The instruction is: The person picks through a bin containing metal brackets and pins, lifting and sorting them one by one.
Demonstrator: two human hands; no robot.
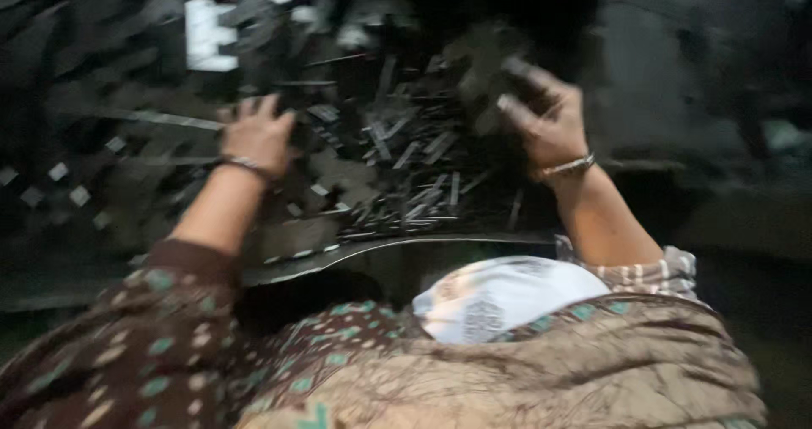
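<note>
The picture is blurred by motion. A heap of small dark metal strips and flat pieces [406,167] lies in a shallow dark metal pan [381,247] in front of me. My left hand [256,133], with a thin bangle at the wrist, rests palm down on the left side of the heap, fingers bent into the pieces. My right hand [541,116], also with a bangle, is raised over the right side of the heap and closed around a dark clump of pieces [486,78].
A white bag or cloth bundle [499,298] lies on my lap, over brown patterned cloth [194,361]. More dark metal pieces and pale squares [68,184] are scattered at the left. A white object [207,35] stands at the back.
</note>
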